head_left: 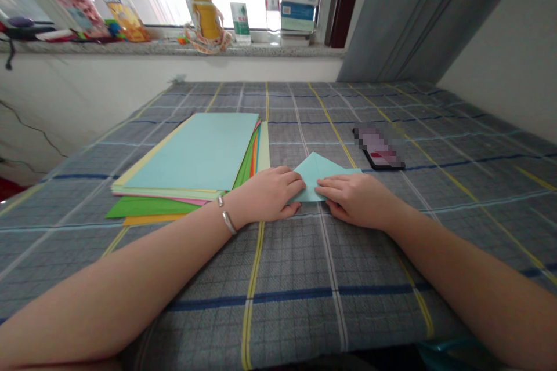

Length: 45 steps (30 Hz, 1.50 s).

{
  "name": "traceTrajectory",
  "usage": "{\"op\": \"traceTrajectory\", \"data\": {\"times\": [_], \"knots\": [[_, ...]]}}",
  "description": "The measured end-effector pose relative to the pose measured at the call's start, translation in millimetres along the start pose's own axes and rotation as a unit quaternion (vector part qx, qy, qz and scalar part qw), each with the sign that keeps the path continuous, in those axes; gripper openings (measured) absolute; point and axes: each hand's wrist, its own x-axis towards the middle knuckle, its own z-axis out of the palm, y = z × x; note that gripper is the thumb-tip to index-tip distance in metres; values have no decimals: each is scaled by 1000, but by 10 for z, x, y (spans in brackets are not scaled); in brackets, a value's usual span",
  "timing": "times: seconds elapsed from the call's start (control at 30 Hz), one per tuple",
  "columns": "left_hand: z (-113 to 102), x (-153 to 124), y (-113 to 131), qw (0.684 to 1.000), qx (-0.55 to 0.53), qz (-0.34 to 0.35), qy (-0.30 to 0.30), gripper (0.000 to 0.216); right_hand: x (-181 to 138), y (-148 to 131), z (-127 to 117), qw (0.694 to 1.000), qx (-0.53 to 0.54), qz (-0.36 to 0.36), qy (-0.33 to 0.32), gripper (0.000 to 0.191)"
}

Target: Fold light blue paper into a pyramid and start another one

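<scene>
A light blue sheet of paper (314, 169), folded to a point at its far side, lies on the cloth in front of me. My left hand (274, 192) has its curled fingers on the left part of the paper, the thumb by the near edge. From the other side, my right hand (354, 198) grips the paper, fingers together on top and thumb low at the near edge. Both hands cover parts of the folded sheet. A silver bangle (227, 217) circles my left wrist.
A stack of coloured paper (195, 151), light blue on top, lies left of my hands. A phone (380, 151) rests at the right on the checked cloth (296, 255). Bottles (117, 3) and boxes (298, 8) line the windowsill (152, 49) behind.
</scene>
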Motion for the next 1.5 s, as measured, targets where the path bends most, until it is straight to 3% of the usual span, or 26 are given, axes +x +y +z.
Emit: {"op": "traceTrajectory", "data": {"times": [0.1,0.27,0.47,0.6,0.97,1.23,1.5], "knots": [[-3,14,18,1000,29,-3,-7,21,4,-6,3,1000,-7,-2,3,32],[-4,29,2,999,24,-42,9,32,-2,3,25,999,19,38,21,32],[82,37,-52,986,-34,-153,52,25,0,191,72,977,4,209,36,32],[126,69,-67,961,-109,-244,70,22,15,306,90,965,26,258,40,34],[164,164,-91,930,-171,-317,80,16,129,370,177,969,42,240,47,22],[202,154,-121,935,-157,-312,66,14,180,420,255,970,26,238,35,20],[158,83,-182,952,-75,-289,62,30,188,463,312,970,35,238,42,18]]}}
